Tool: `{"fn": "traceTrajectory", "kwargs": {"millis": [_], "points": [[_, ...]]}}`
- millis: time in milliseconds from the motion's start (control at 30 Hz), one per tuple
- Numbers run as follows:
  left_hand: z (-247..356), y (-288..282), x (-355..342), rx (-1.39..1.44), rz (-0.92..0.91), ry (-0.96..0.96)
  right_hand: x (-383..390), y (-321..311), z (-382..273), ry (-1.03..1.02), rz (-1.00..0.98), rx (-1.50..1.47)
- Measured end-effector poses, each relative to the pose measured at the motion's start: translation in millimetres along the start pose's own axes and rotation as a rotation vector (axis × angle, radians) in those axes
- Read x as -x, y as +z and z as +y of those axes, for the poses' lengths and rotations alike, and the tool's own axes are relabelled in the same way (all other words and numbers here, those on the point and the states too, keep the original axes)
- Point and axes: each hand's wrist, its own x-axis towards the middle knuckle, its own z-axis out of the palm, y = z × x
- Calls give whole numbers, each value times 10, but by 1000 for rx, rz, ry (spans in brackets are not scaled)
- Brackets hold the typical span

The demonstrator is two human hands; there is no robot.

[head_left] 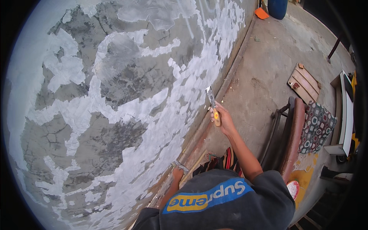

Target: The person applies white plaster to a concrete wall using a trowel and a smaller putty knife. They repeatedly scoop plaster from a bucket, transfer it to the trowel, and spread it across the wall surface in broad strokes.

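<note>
My right hand [224, 119] grips a putty knife [211, 97] by its wooden handle with a yellow label, its metal blade pointing up beside the wall. My left hand [177, 174], low near the wall's foot, is closed on a flat metal tool [181, 167], partly hidden and too small to identify exactly. The concrete wall [99, 96] on my left carries irregular white patches over grey, cracked areas. A pale pole or batten [195, 168] lies along the wall's base by my legs.
To my right stand a brown padded seat [295, 134] with a patterned cloth [318, 126], a wooden board [304, 82] lying on the floor and a white cabinet-like piece [341, 115]. A blue drum [276, 7] and an orange dustpan [262, 13] are at the far end.
</note>
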Motion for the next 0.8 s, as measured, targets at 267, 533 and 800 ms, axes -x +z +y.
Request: {"fn": "traceTrajectory", "kwargs": {"millis": [267, 533, 800], "points": [[-63, -117, -329, -90, 6, -58, -992, 605, -39, -62, 29, 79], [-352, 20, 92, 20, 209, -369, -1408, 861, 135, -161, -44, 447], [-102, -29, -28, -59, 101, -286, -1622, 996, -298, -576, -48, 1115]]}}
